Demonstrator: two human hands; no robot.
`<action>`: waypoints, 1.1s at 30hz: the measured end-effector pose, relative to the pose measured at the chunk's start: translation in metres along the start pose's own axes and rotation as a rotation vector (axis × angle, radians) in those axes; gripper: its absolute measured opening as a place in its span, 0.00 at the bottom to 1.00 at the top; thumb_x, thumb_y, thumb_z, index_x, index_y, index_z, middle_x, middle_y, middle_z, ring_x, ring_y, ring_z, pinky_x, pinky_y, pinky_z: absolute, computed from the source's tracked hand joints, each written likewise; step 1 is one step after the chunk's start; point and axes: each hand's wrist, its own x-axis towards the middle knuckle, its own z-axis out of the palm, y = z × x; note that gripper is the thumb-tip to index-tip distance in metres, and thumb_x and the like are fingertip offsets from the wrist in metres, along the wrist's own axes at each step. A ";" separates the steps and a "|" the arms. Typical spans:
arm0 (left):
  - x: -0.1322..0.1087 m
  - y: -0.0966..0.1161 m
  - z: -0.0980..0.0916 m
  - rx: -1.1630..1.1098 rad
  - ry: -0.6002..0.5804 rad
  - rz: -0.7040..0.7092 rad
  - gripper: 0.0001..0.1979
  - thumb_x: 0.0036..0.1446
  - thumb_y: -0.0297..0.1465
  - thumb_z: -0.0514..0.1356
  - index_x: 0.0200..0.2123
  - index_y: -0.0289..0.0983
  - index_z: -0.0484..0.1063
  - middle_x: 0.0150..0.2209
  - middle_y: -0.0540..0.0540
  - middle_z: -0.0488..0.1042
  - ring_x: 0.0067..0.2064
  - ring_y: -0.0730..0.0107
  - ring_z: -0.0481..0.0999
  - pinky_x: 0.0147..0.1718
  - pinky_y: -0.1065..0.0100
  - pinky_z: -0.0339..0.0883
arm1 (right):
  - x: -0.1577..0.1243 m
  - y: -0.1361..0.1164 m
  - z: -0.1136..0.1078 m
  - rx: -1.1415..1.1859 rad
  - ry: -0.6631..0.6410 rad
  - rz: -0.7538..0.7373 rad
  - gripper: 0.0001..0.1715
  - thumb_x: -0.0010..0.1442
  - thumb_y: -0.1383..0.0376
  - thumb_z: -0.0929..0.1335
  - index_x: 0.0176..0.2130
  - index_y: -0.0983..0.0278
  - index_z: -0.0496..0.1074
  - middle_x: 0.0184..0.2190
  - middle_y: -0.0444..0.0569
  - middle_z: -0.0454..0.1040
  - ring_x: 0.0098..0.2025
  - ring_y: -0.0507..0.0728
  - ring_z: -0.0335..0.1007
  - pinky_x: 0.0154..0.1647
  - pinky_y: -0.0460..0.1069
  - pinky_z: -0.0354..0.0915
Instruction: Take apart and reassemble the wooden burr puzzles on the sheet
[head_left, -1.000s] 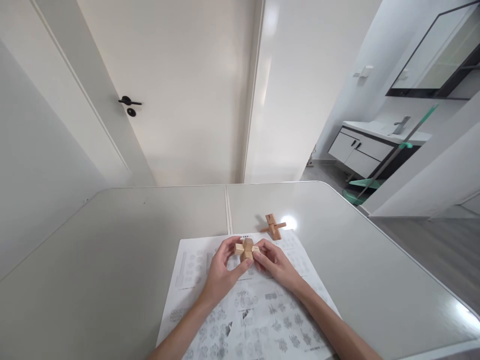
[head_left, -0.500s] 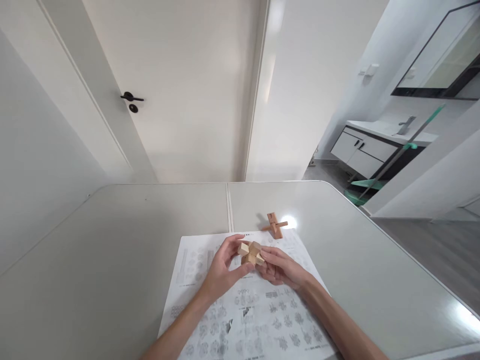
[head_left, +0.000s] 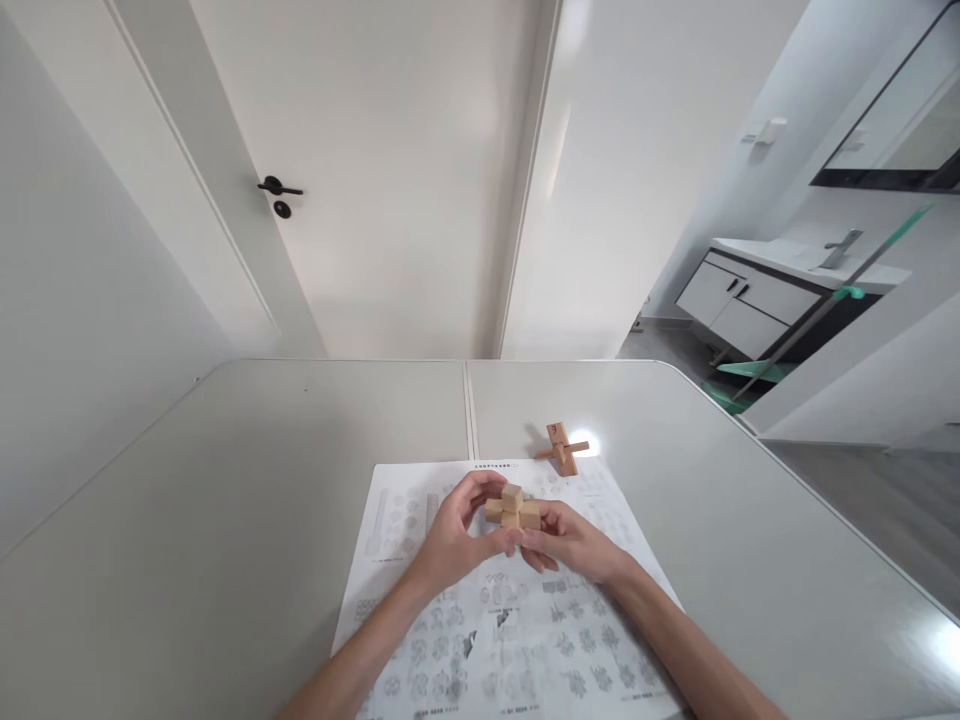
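A pale wooden interlocking puzzle [head_left: 512, 508], made of crossed blocks, is held between both hands above a printed sheet [head_left: 420, 650]. My left hand [head_left: 463, 525] curls around its left side, thumb at the near face and fingers behind. My right hand [head_left: 571, 542] grips the puzzle's right side, thumb along the near edge; some of its fingers are hidden beneath. Beyond the right hand, a darker wooden puzzle [head_left: 561, 450] of crossed flat pieces rests by the sheet's far edge, with a dark mark on one piece.
The sheet carries rows of grey diagrams and lies on a light table [head_left: 225, 500] with a seam across it. A white door [head_left: 390, 180] stands behind the table. Off to the right are a sink cabinet [head_left: 750, 295] and a green-handled pole [head_left: 840, 292].
The pale puzzle has been turned in the hands, so one block now points up. The right hand has shifted its hold lower on the right side. The whole view has moved slightly.
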 end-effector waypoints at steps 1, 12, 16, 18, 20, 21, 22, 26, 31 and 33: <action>0.000 0.001 0.000 0.021 0.016 -0.003 0.27 0.51 0.35 0.74 0.52 0.41 0.69 0.51 0.40 0.76 0.54 0.54 0.76 0.55 0.56 0.67 | 0.000 0.000 0.001 -0.018 0.020 0.003 0.19 0.68 0.51 0.71 0.38 0.65 0.77 0.21 0.40 0.66 0.21 0.48 0.56 0.24 0.46 0.52; 0.000 -0.009 0.008 0.361 0.353 0.127 0.27 0.49 0.34 0.74 0.51 0.43 0.69 0.52 0.45 0.76 0.57 0.53 0.75 0.59 0.52 0.66 | 0.008 0.020 0.011 -0.293 0.376 -0.034 0.19 0.69 0.49 0.69 0.44 0.63 0.74 0.22 0.41 0.70 0.25 0.52 0.62 0.28 0.48 0.57; 0.001 -0.011 0.011 0.373 0.401 0.168 0.27 0.50 0.33 0.73 0.51 0.44 0.68 0.51 0.46 0.77 0.55 0.55 0.76 0.57 0.52 0.67 | 0.010 0.026 0.010 -0.312 0.414 -0.044 0.17 0.68 0.50 0.69 0.42 0.61 0.72 0.22 0.41 0.71 0.26 0.54 0.64 0.30 0.48 0.60; 0.001 -0.012 0.012 0.379 0.415 0.177 0.26 0.50 0.32 0.73 0.51 0.43 0.69 0.50 0.45 0.77 0.53 0.55 0.76 0.56 0.52 0.68 | 0.010 0.029 0.009 -0.314 0.427 -0.050 0.16 0.68 0.50 0.69 0.41 0.61 0.70 0.22 0.40 0.71 0.26 0.54 0.64 0.30 0.48 0.60; 0.002 -0.014 0.012 0.377 0.419 0.183 0.26 0.50 0.32 0.73 0.51 0.43 0.69 0.50 0.45 0.77 0.53 0.55 0.76 0.55 0.52 0.68 | 0.010 0.030 0.009 -0.334 0.451 -0.061 0.16 0.68 0.50 0.69 0.40 0.60 0.70 0.23 0.40 0.70 0.26 0.54 0.63 0.29 0.48 0.60; 0.002 -0.014 0.012 0.374 0.420 0.185 0.26 0.50 0.31 0.73 0.51 0.43 0.69 0.51 0.45 0.77 0.53 0.55 0.76 0.55 0.52 0.68 | 0.010 0.030 0.009 -0.351 0.464 -0.065 0.16 0.67 0.50 0.70 0.40 0.60 0.70 0.23 0.41 0.70 0.26 0.54 0.63 0.29 0.48 0.59; 0.002 -0.014 0.012 0.371 0.419 0.188 0.26 0.51 0.31 0.73 0.52 0.43 0.69 0.51 0.45 0.77 0.53 0.56 0.76 0.55 0.52 0.68 | 0.010 0.030 0.010 -0.368 0.477 -0.068 0.16 0.67 0.50 0.70 0.39 0.60 0.70 0.23 0.41 0.70 0.25 0.54 0.62 0.28 0.48 0.59; 0.002 -0.011 0.013 0.342 0.399 0.191 0.27 0.50 0.32 0.74 0.52 0.44 0.70 0.52 0.45 0.77 0.54 0.55 0.76 0.57 0.52 0.68 | 0.010 0.025 0.011 -0.389 0.482 -0.081 0.17 0.67 0.50 0.70 0.39 0.61 0.70 0.22 0.42 0.72 0.25 0.54 0.64 0.28 0.48 0.59; 0.003 -0.010 0.012 0.241 0.353 0.144 0.28 0.51 0.33 0.74 0.53 0.44 0.69 0.55 0.43 0.76 0.58 0.54 0.75 0.59 0.51 0.66 | 0.008 0.015 0.012 -0.309 0.406 -0.067 0.20 0.68 0.48 0.69 0.43 0.62 0.72 0.24 0.44 0.77 0.26 0.54 0.68 0.28 0.48 0.59; 0.003 -0.010 0.011 0.174 0.318 0.113 0.27 0.53 0.33 0.74 0.54 0.44 0.68 0.56 0.42 0.76 0.60 0.53 0.74 0.60 0.51 0.65 | 0.007 0.011 0.013 -0.286 0.390 -0.047 0.21 0.68 0.47 0.69 0.45 0.62 0.73 0.23 0.44 0.76 0.25 0.54 0.66 0.26 0.48 0.56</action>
